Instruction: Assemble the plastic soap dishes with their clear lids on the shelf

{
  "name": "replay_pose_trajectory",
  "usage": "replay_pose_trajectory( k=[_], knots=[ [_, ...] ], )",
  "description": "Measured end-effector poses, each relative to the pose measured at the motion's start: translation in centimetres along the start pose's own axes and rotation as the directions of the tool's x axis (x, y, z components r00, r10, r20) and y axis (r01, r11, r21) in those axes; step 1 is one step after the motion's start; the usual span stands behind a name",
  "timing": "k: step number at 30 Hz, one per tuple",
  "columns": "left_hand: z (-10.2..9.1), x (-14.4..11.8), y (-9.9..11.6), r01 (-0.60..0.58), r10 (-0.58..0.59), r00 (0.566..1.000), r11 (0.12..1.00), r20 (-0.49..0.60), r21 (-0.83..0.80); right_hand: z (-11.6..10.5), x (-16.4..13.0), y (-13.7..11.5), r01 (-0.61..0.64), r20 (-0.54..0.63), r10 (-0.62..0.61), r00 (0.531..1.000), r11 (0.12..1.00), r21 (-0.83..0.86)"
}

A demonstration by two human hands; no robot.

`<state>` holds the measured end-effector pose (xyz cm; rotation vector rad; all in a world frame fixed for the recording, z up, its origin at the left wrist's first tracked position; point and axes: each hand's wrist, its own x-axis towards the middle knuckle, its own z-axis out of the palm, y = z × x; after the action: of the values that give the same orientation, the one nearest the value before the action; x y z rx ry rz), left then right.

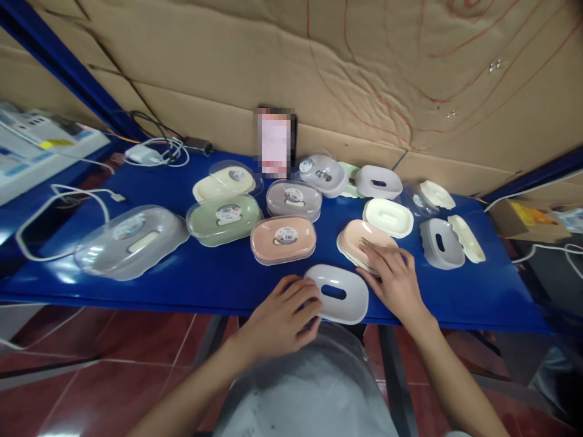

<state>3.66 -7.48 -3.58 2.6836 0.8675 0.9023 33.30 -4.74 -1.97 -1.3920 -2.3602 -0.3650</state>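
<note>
My left hand (291, 309) is closed on the left edge of a pale grey soap dish tray (348, 308) with an oval slot, at the table's front edge. My right hand (394, 273) curls over the right front side of a peach soap dish tray (357, 233), its fingertips near the slot and its thumb along the front rim. Beneath the peach tray shows a cream base (346, 254). Just behind lies a cream dish (388, 217). To the left sits a peach soap dish (259, 243) with a clear lid and a round label.
Lidded soap dishes in green (204, 224), grey (132, 246) and cream (204, 188) stand left on the blue table (218, 267). A grey tray (439, 246) leans by a cream piece (467, 240) at right. A blurred screen (276, 142) stands against the cardboard; a white cable (34, 258) lies left.
</note>
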Motion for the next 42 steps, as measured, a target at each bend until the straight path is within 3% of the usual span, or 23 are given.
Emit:
replay_pose_trajectory(
  k=[5,10,13,15,17,20,24,29,35,42],
  knots=[
    [0.0,-0.6,-0.1,-0.048,0.040,0.989,0.997,-0.142,-0.053,0.3,-0.8,-0.7,0.032,-0.002,-0.032,0.999,0.994,0.100],
    [-0.4,-0.6,-0.2,-0.083,0.032,0.950,0.985,-0.312,-0.151,-0.1,-1.9,-0.6,0.085,0.101,-0.127,0.987,0.937,0.340],
    [-0.7,0.9,0.2,-0.053,0.013,0.936,0.993,-0.353,-0.105,-0.5,-2.9,-0.3,-0.046,0.101,0.006,0.995,0.917,0.397],
    [-0.6,2.5,0.3,0.005,-0.020,0.946,0.999,-0.324,-0.046,-0.6,-3.6,-0.2,-0.165,0.029,0.168,0.985,0.899,0.406],
    [-0.2,4.3,0.3,0.065,-0.062,0.966,0.998,-0.249,0.006,-0.6,-4.0,-0.3,-0.201,-0.042,0.239,0.970,0.888,0.414],
    [0.9,6.4,-0.3,0.094,-0.083,0.988,0.992,-0.130,0.081,-0.4,-3.8,-0.4,-0.139,-0.036,0.166,0.985,0.912,0.387],
    [2.4,7.1,-1.2,0.080,-0.073,0.996,0.988,-0.056,0.132,0.1,-2.7,0.4,-0.078,-0.022,0.089,0.996,0.948,0.310],
    [2.9,6.4,-1.7,-0.007,0.009,1.000,0.972,-0.011,0.234,0.3,-2.5,1.0,-0.049,-0.057,0.064,0.996,0.970,0.240],
    [2.5,6.0,-1.6,-0.025,0.031,0.999,0.960,-0.016,0.280,0.1,-2.7,0.0,-0.010,-0.064,0.020,0.998,0.989,0.150],
    [2.1,5.5,-1.7,-0.014,0.018,1.000,0.967,-0.014,0.253,0.2,-2.3,-0.6,0.038,-0.076,-0.021,0.997,0.974,0.223]
  ],
)
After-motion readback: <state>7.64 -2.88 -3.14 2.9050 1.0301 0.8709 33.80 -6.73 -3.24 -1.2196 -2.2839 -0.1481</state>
